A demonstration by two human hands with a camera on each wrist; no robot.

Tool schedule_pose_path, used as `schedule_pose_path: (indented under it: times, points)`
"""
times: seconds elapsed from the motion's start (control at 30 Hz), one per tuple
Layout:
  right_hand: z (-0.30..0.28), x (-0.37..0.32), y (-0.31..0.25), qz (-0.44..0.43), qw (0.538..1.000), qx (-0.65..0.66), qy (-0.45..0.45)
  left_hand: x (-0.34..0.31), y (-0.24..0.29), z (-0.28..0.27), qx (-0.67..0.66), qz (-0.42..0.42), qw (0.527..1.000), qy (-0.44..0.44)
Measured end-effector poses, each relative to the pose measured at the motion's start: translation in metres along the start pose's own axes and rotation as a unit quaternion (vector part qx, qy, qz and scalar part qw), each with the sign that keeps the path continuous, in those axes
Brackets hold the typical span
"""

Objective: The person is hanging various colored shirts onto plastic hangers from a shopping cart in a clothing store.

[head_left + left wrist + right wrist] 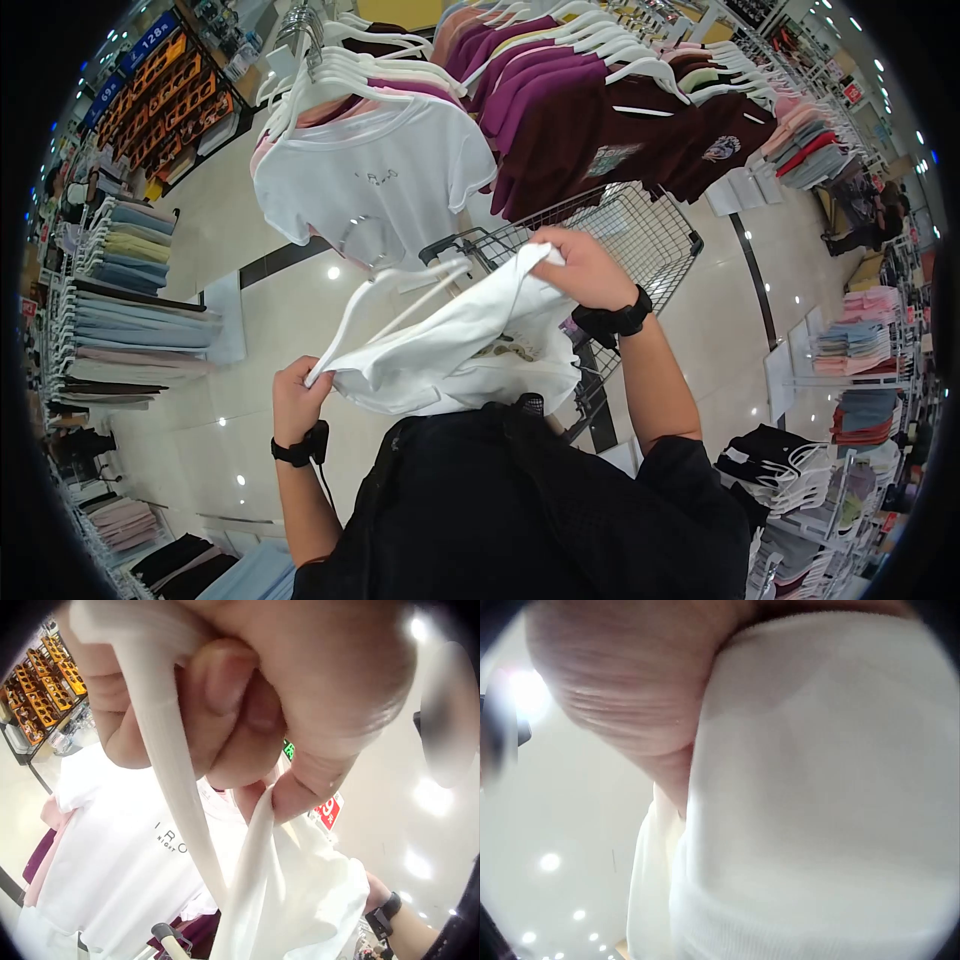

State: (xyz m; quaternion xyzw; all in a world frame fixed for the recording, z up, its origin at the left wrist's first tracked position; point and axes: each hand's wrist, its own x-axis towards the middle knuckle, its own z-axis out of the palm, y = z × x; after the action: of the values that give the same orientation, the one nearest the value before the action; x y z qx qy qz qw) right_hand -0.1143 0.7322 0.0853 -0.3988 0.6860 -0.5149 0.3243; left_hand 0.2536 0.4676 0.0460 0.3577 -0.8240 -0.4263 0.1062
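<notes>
A white T-shirt point(455, 345) on a white plastic hanger point(385, 295) is held up between both hands, in front of a shopping cart point(620, 235). My left hand point(298, 395) grips the hanger's end and the shirt's edge, fingers curled round the white hanger arm point(169, 772). My right hand point(585, 268) pinches the shirt's upper corner. In the right wrist view the white cloth point(817, 810) fills most of the frame beside the palm point(630, 690). The left wrist view shows the shirt point(292, 892) hanging below my fingers point(225, 690).
A round rack holds white point(375, 175), pink and maroon T-shirts point(590, 120) on white hangers straight ahead. Shelves of folded clothes point(130, 320) stand at the left, and more folded stacks point(850, 350) at the right. Glossy pale floor point(240, 220) surrounds the cart.
</notes>
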Motion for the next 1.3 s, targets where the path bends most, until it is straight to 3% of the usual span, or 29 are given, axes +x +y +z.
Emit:
schedule_pose_path:
  times: [0.07,0.13,0.17,0.2,0.27,0.33,0.4,0.47,0.53,0.6,0.67,0.73,0.83,1.0,1.13,1.2,1.27,1.3]
  points:
    - [0.001,-0.007,0.016,0.023,0.998,-0.044,-0.026,0.000,-0.017,0.000,-0.054,0.011,0.998,0.038]
    - [0.001,-0.017,0.058,0.017,0.970,-0.238,-0.053,-0.002,-0.025,-0.003,-0.093,0.015,0.994,0.048]
    - [0.006,-0.024,0.056,0.125,0.964,-0.222,-0.074,-0.002,-0.030,-0.005,-0.127,0.017,0.990,0.060]
    - [0.011,-0.033,0.058,0.127,0.964,-0.225,-0.068,-0.002,-0.037,-0.007,-0.131,0.021,0.990,0.055]
    - [0.023,-0.051,0.071,0.146,0.971,-0.146,-0.121,-0.003,-0.052,-0.013,-0.140,0.035,0.988,0.061]
    - [0.036,-0.073,0.086,0.133,0.983,0.020,-0.125,-0.004,-0.052,-0.025,-0.115,0.056,0.990,0.059]
    - [0.051,-0.099,0.083,0.093,0.963,0.236,-0.089,-0.004,-0.050,-0.038,-0.091,0.076,0.991,0.056]
    - [0.064,-0.114,0.067,0.110,0.952,0.279,-0.065,-0.008,-0.048,-0.048,-0.062,0.062,0.995,0.036]
    - [0.082,-0.114,0.049,0.103,0.991,0.079,0.024,-0.013,-0.053,-0.060,-0.056,0.059,0.997,0.019]
    - [0.103,-0.104,0.010,0.111,0.986,-0.047,0.118,-0.021,-0.068,-0.073,-0.052,0.059,0.997,0.003]
    - [0.121,-0.093,0.014,0.113,0.972,-0.089,0.188,-0.030,-0.097,-0.093,-0.102,0.094,0.990,0.011]
    - [0.141,-0.084,-0.008,0.105,0.968,-0.124,0.193,-0.045,-0.115,-0.115,-0.127,0.127,0.983,0.032]
    - [0.167,-0.075,-0.031,0.097,0.961,-0.179,0.185,-0.066,-0.138,-0.145,-0.172,0.206,0.963,-0.018]
    - [0.204,-0.070,-0.070,0.106,0.967,-0.170,0.155,-0.102,-0.123,-0.147,-0.156,0.205,0.965,-0.056]
    - [0.227,-0.064,-0.095,0.091,0.967,-0.206,0.116,-0.118,-0.119,-0.134,-0.131,0.189,0.973,-0.033]
    - [0.243,-0.061,-0.106,0.105,0.962,-0.227,0.109,-0.124,-0.126,-0.124,-0.206,0.097,0.972,-0.062]
    - [0.257,-0.058,-0.108,0.083,0.948,-0.262,0.161,-0.127,-0.133,-0.115,-0.255,0.066,0.959,-0.101]
    - [0.264,-0.057,-0.104,0.081,0.948,-0.263,0.158,-0.128,-0.132,-0.111,-0.344,0.031,0.927,-0.147]
